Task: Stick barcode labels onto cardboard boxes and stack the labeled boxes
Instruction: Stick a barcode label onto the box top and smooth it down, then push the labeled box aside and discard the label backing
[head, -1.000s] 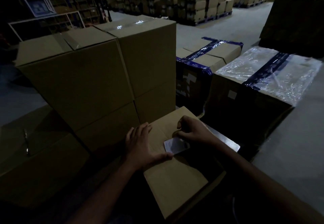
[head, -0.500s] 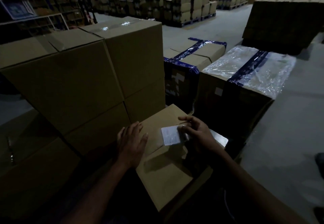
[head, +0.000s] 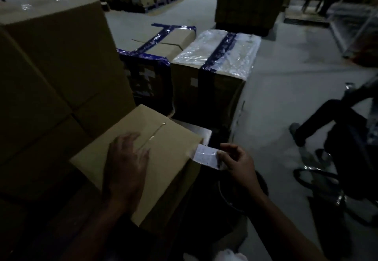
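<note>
One label (head: 206,156), two hands (head: 124,168)

Dim in here; light falls from ahead onto the pale floor (head: 286,60), glaring off the plastic wrap (head: 216,50). Foreground sinks into shadow, edges bow, everything slightly smeared.

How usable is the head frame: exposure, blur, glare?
Head view: badly underexposed, foreground nearly black; the white barcode label pinched by the right hand is blurred, print unreadable; the left hand lies flat on the small brown cardboard box; glare on the plastic-wrapped carton; wide-angle bowing at edges.
</note>
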The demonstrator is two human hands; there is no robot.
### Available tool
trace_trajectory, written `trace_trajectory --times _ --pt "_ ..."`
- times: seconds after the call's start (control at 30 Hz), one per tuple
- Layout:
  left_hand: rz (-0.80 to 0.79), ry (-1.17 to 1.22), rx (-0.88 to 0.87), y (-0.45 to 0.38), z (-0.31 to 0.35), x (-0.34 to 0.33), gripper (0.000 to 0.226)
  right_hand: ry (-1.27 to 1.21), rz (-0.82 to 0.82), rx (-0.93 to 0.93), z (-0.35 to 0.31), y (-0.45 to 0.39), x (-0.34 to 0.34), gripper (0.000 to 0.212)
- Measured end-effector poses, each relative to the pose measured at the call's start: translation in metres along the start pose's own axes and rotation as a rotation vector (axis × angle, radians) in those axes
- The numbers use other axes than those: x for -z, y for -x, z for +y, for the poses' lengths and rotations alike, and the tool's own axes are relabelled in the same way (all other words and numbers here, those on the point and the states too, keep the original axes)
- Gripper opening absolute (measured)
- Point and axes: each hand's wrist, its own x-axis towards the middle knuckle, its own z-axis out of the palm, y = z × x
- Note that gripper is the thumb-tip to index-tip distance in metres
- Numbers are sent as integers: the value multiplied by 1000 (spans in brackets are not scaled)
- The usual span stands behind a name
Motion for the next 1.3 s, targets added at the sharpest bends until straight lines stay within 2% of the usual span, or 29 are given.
trace_trajectory --times 0.13,0.23,0.33,0.5,0.6,0.73,0.8,0.9,0.93,0.97,1.03,1.1,1.2,1.3 --pt "-67 260 -262 26 80 -34 26 -84 220 -205 26 0 50 19" --pt "-233 382 -347 47 119 -75 18 -57 333 -338 54 -6 80 25" --pt "-437 412 -272 70 128 -136 15 2 353 -452 76 -16 105 24" --pt "-704 210 -121 86 125 -216 23 72 342 -557 109 -32 142 8" --pt "-760 122 -95 82 139 -242 26 113 322 -594 122 -48 156 28" --pt "-731 98 -1 67 152 -264 26 176 273 -593 139 -82 167 11" --pt "-713 82 32 63 153 -269 26 215 233 -650 169 -94 176 11" --pt "-681 84 73 59 149 -267 25 307 136 -721 232 -106 191 24" --pt "-660 91 90 58 147 -264 24 325 73 -706 242 -108 191 14" --pt "-631 103 104 56 145 -261 24 361 14 -681 236 -109 186 6" --pt "-565 136 129 52 142 -253 26 414 -91 -624 205 -113 168 18" --pt "-479 169 142 47 142 -241 30 396 -189 -547 181 -122 149 11" --pt "-311 216 146 36 149 -213 24 400 -321 -329 130 -133 113 9" --pt "-118 193 119 24 156 -175 25 389 -453 -55 57 -127 71 18"
